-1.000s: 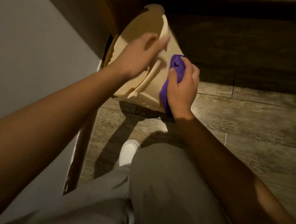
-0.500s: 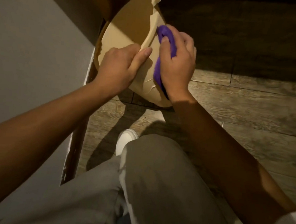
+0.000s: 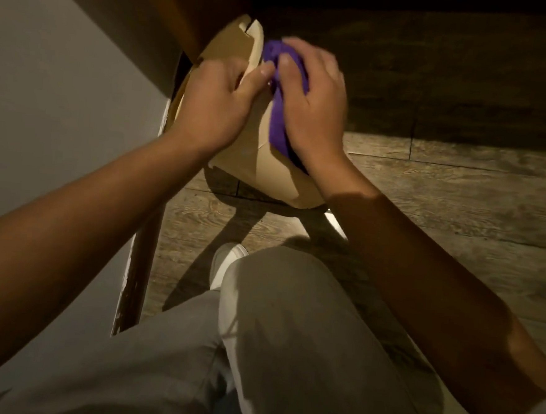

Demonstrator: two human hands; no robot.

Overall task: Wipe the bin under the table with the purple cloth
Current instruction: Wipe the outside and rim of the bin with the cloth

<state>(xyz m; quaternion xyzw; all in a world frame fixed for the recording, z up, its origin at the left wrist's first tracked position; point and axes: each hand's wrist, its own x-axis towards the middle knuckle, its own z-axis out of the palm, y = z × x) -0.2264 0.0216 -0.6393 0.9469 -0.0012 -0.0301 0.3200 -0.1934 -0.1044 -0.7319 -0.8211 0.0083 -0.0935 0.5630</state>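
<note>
Bin (image 3: 255,170) judged light, rigid; left hand (image 3: 214,105) clamps its rim. Right hand (image 3: 313,112) fingers closed on soft purple cloth (image 3: 279,123).

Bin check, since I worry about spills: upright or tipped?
Tipped: the bin leans, rim up by the left hand, base edge on the floor.
</note>
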